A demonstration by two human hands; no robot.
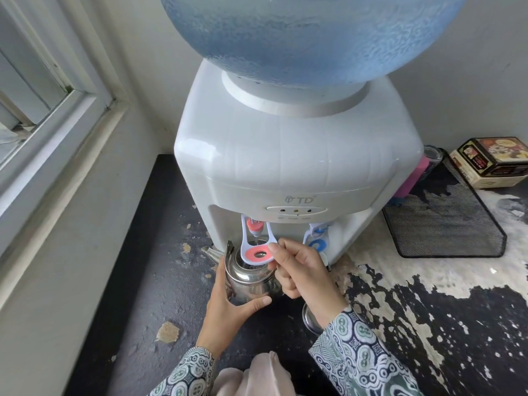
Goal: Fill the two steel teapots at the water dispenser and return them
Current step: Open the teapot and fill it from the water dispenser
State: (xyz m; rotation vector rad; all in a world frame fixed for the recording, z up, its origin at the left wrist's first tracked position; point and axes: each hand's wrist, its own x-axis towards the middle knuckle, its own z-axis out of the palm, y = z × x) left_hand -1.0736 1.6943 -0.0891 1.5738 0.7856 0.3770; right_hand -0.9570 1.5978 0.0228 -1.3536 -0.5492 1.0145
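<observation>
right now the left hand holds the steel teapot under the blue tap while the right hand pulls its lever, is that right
Not quite. The head view shows the steel teapot under the red tap, not the blue one. The rest stands: the left hand holds the teapot while the right hand pulls that tap's lever.

Black countertop [160, 281], paint worn and flaking to pale patches at right. White window frame [57, 115] left of the countertop. Plain white wall [457, 95] behind it. Black mesh tray [445, 224] and printed box [494, 161] at far right.
</observation>
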